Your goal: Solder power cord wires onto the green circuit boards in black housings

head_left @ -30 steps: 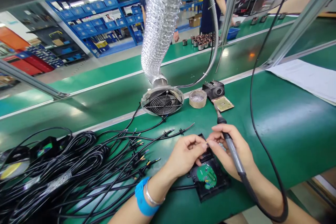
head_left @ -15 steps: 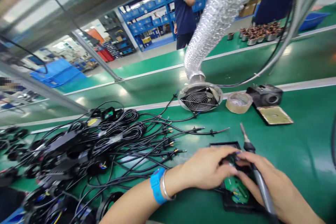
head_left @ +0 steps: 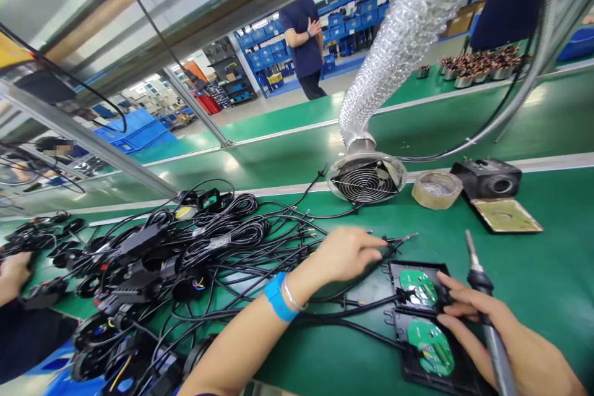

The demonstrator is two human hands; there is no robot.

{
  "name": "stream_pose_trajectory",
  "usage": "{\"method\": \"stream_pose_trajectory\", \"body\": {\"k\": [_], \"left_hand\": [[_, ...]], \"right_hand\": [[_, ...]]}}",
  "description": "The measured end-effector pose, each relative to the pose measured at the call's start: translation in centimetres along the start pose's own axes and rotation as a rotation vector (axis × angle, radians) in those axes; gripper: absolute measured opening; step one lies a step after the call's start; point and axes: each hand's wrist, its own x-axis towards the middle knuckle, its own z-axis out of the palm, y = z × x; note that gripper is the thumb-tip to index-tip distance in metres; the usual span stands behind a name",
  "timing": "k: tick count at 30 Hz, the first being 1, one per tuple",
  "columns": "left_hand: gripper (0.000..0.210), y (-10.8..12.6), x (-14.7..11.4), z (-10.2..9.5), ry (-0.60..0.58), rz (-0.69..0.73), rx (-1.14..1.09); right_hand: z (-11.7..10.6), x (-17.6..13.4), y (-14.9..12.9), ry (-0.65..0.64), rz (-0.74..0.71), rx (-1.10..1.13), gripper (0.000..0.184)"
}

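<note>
My left hand (head_left: 343,253), with a blue band and a bangle at the wrist, reaches over the cable ends. Its thumb and forefinger close on a black cable (head_left: 400,240) near its stripped tip. My right hand (head_left: 515,328) holds a soldering iron (head_left: 492,334) between thumb and fingers, the metal tip pointing up and away. Its fingertips also touch the inner edges of two black plastic housings (head_left: 411,267). A round green circuit board (head_left: 417,284) lies in the farther housing, another green board (head_left: 431,346) in the nearer one; black cables enter both from the left.
A heap of black cables and housings (head_left: 153,266) covers the left side. Behind the housings stand a fume extractor (head_left: 366,179) on a foil duct, a tape roll (head_left: 437,189) and a soldering iron stand (head_left: 492,178) with a yellow sponge (head_left: 505,215). Another person's hand (head_left: 16,272) is at far left.
My left hand has left the housing and moved left to the cable ends. My right hand stays by the housings with the iron; both boards are now uncovered. The view has shifted left.
</note>
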Motion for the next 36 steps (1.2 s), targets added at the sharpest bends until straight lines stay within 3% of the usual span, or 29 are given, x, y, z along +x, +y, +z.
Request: {"method": "stream_pose_trajectory", "body": {"k": [3,6,9,12,15,18,25,28,33,36], "left_hand": [[0.030,-3.6,2.0,-2.4,0.131,-0.256,0.065],[0.027,-9.1,4.3,-4.7,0.157,-0.472,0.139],[0.033,-13.6,5.3,-5.6,0.111,-0.536,0.163],[0.030,-15.8,4.6,-6.1,0.120,-0.541,0.166],[0.032,-16.7,2.6,-7.3,0.159,-0.523,0.148],[0.032,-16.9,0.5,-8.1,0.109,-0.451,0.101],[0.033,-17.7,-0.8,-6.3,-0.028,-0.406,0.051],[0.027,-18.1,-0.8,-6.8,0.005,-0.409,0.047],[0.031,-17.6,-2.4,-9.4,0.148,-0.429,0.018],[0.031,-16.2,-3.2,-9.2,0.067,-0.389,-0.048]], "right_hand": [[-0.4,0.5,-0.4,0.002,-0.021,0.005,0.027],[-0.7,0.7,-0.4,-0.016,0.000,0.050,0.025],[-0.5,0.4,-0.3,-0.021,0.000,0.061,0.026],[-0.4,0.1,-0.1,-0.024,0.020,0.055,0.026],[-0.4,-0.2,0.2,-0.047,0.058,0.058,0.027],[-0.3,-0.4,0.6,-0.049,0.051,0.063,0.031],[0.3,-0.6,0.6,-0.032,0.060,0.049,0.034],[0.2,-0.4,0.3,-0.032,0.079,0.061,0.033],[0.0,-0.4,0.2,-0.040,0.045,0.031,0.035],[0.0,-0.4,0.1,-0.035,0.035,0.021,0.035]]}}
